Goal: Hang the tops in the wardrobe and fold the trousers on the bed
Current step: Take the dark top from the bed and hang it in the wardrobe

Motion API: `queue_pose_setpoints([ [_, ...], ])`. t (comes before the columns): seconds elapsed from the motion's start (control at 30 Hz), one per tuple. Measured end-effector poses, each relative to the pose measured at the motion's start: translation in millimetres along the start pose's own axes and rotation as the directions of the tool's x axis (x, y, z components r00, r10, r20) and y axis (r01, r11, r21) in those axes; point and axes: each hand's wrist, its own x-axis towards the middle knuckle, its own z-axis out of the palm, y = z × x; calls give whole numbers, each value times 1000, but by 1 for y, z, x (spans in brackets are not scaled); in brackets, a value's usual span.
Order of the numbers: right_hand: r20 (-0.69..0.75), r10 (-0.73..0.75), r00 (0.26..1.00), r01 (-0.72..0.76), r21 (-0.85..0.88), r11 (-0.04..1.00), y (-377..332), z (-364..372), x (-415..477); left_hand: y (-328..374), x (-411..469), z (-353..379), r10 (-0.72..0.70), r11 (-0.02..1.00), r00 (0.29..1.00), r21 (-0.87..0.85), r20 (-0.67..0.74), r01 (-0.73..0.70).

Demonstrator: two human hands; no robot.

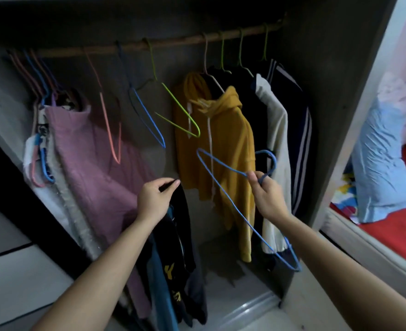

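- While the left hand (153, 203) pinches the top edge of a dark top (180, 254), lower centre of frame, fingers closed on the cloth, the garment hangs limp w/ other dark pieces bunched under it, so the neck opening may be hard to find.
- Right hand (267, 195), centre-right, is closed round the neck of a blue hanger (235, 206); thin wire, could twist or slip in that pinch.
- Hanger's long axis runs diagonal, upper left to lower right; hook curls up-right, toward the white garment (277, 139).
- Risk: hook or lower tip snags the yellow hoodie (221, 149) just behind.
- Rail (163, 43) sits high, upper centre; empty hangers there, e.g. the green hanger (183, 115), could get knocked off.
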Motion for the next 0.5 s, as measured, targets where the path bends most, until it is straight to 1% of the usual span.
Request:
queue_pose_setpoints([
  [0.03,93,9,996,-4,-57,998,1,-10,-6,-2,1,3,-3,999,999,49,48,1],
  [0.1,269,46,962,-8,-142,990,3,-27,-17,-8,0,7,-39,989,993,146,111,22],
  [0.13,334,64,941,-2,-181,983,4,-35,-21,-11,-1,10,-53,978,990,205,128,26],
  [0.2,418,107,902,-7,-235,972,2,-50,-30,-17,-4,15,-68,953,987,302,147,20],
  [0.27,455,130,881,-21,-236,971,-1,-63,-37,-18,-7,21,-99,943,983,331,153,43],
  [0.37,468,121,875,-20,-215,976,-7,-76,-44,-13,-13,35,-124,942,981,329,151,69],
  [0.43,464,110,879,-42,-155,987,-11,-79,-46,-4,-19,46,-102,943,980,331,173,39],
  [0.5,452,104,886,-51,-128,990,-14,-76,-47,8,-23,57,-46,947,976,319,214,-25],
])
